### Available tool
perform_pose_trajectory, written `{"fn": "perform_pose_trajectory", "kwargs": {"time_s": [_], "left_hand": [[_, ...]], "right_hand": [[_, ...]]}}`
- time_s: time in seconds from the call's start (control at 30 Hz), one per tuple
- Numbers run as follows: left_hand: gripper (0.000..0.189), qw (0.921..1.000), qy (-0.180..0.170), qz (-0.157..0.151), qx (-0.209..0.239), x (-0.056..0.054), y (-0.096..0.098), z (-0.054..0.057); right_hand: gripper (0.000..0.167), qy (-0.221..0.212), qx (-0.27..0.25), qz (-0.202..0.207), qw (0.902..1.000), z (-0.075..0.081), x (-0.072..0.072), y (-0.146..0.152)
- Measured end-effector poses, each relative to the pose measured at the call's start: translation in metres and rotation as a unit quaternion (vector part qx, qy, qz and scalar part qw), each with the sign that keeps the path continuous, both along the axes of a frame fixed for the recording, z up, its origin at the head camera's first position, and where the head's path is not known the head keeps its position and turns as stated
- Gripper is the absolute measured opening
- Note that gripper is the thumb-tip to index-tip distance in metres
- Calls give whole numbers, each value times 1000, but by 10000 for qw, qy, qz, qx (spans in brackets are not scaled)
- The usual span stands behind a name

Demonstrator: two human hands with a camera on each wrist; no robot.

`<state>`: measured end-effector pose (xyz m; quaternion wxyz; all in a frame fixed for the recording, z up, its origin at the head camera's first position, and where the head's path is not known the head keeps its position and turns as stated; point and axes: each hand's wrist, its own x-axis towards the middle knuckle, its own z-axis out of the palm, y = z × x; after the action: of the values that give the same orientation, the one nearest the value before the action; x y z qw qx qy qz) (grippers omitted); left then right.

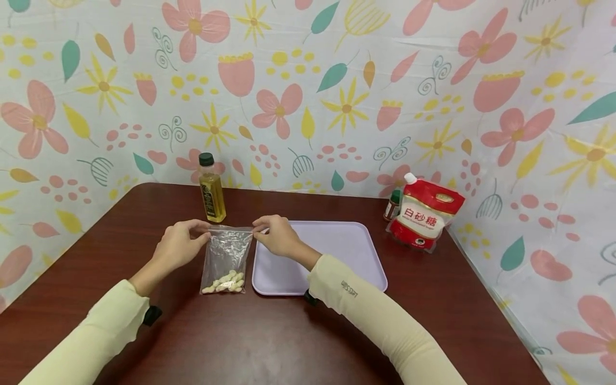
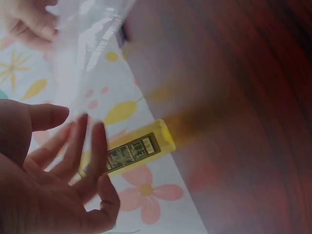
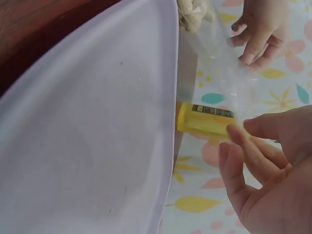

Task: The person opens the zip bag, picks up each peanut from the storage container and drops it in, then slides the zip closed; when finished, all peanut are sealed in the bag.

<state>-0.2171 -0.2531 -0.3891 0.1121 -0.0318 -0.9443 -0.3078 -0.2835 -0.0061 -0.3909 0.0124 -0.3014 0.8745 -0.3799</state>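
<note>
A clear zip bag (image 1: 229,248) with several unshelled peanuts (image 1: 226,282) at its bottom stands upright on the table, left of a tray. My right hand (image 1: 277,235) pinches the bag's top right corner between thumb and fingertip. At the top left corner is my left hand (image 1: 180,243), its fingertips right at the edge. In the left wrist view, the left thumb (image 2: 51,116) stands apart from the loosely bent fingers (image 2: 100,146), with the blurred bag (image 2: 92,39) just beyond them. The right wrist view has the bag's plastic (image 3: 229,73) running up to the right fingertips.
A pale purple tray (image 1: 346,251) lies under the right forearm. Behind the bag stands a bottle of yellow oil (image 1: 213,192) with a dark green cap. At the back right are a red bag of white sugar (image 1: 423,214) and a small green-capped bottle (image 1: 393,206). Floral cloth hangs behind.
</note>
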Motion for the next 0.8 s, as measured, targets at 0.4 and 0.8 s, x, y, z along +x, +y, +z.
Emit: {"fn": "perform_pose_trajectory", "kwargs": {"time_s": [0.4,0.8], "left_hand": [[46,9962,525,-493,489,5,32,6],[71,9794,1060,-1547,756,15,81,14]], "right_hand": [[37,139,-431,226,9987,4,0,29],[50,541,-840,429,9941,17,21,58]]}}
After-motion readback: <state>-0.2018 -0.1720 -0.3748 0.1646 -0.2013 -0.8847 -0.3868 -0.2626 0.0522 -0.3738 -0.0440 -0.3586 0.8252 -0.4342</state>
